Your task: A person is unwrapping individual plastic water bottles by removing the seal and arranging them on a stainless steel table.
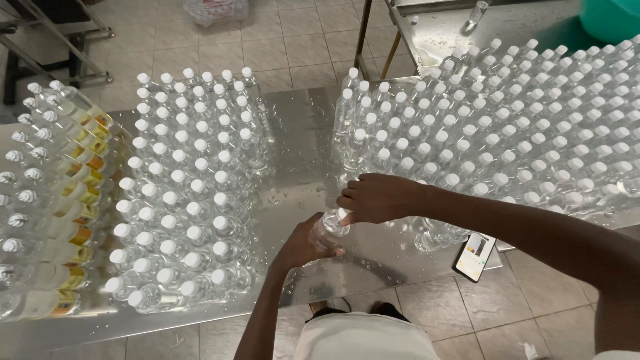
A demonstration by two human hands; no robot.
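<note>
— Gripping one clear plastic bottle at the near middle of the wet steel tabletop, the left hand is wrapped round its body from below and the right hand is clamped over its top. Both are shut on that same bottle, so they sit close together, nearly touching.

— Can you see whether its cap is on?

— No. The right fingers cover the neck, so I cannot tell whether a white cap is seated or how tight it is.

— How far along does the work look?

— Judging only from how things lie: to the left stands a tidy block of upright white-capped bottles, without labels. Farther left, at the table's edge, lie rows of yellow-labelled bottles on their sides. To the right and far right is a much bigger crowd of capped bottles, filling that whole end.

— So which pile is finished?

— I cannot say which block is handled and which is waiting; they look alike from above. The single bottle sits in the open lane between the two blocks, touching neither.

— Anything else nearby?

— A phone rests at the near edge of the tabletop, right of the hands, and water drops speckle the bare metal.
</note>
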